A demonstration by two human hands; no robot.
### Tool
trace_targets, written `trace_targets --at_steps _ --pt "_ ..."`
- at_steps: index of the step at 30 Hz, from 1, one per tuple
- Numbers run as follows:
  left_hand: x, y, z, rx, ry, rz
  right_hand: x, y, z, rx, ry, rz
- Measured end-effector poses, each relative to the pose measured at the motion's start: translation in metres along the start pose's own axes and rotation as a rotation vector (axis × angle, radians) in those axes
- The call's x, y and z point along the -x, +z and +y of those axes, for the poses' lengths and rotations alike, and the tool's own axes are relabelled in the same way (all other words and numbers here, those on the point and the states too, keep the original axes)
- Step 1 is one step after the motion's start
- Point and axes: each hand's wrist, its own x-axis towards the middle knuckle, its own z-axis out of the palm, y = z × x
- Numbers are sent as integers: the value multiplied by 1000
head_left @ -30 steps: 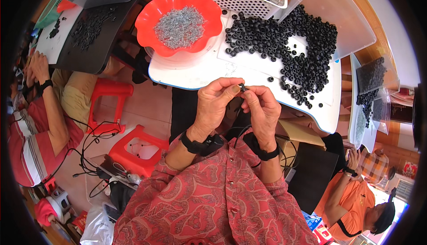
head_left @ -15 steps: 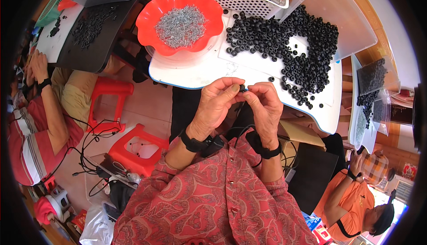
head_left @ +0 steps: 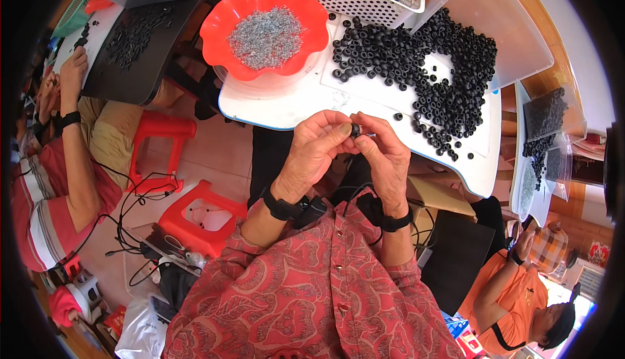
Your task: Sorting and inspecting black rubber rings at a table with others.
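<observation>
Fingertips of left hand [head_left: 315, 147] and right hand [head_left: 387, 158] pinching small black piece [head_left: 355, 131], by the edge of the white table [head_left: 273, 115], red bowl [head_left: 314, 28] sitting on its left, black rings [head_left: 456, 69] lying on its right

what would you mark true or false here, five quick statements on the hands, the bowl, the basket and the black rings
1. The left hand and right hand meet at a small black part. True.
2. The red bowl stands left of the loose black rings. True.
3. The red bowl is full of black rings. False: it holds small clear pieces.
4. The white basket has solid walls. False: they are perforated.
5. Only the right wrist wears a black band. False: both wrists do.
</observation>
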Motion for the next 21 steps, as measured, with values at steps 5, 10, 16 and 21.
trace_targets --at_steps 5,10,16,21 --pt "-2 -1 1 -9 11 5 -3 -1 -4 -22 -13 -86" --pt "-2 -3 5 -28 -2 17 -3 -2 -4 -48 61 -118" --pt "-4 -11 6 -31 -59 18 -4 -1 -6 -84 91 -150" --pt "-5 -9 1 12 -84 69 -1 0 -4 -12 112 -112"
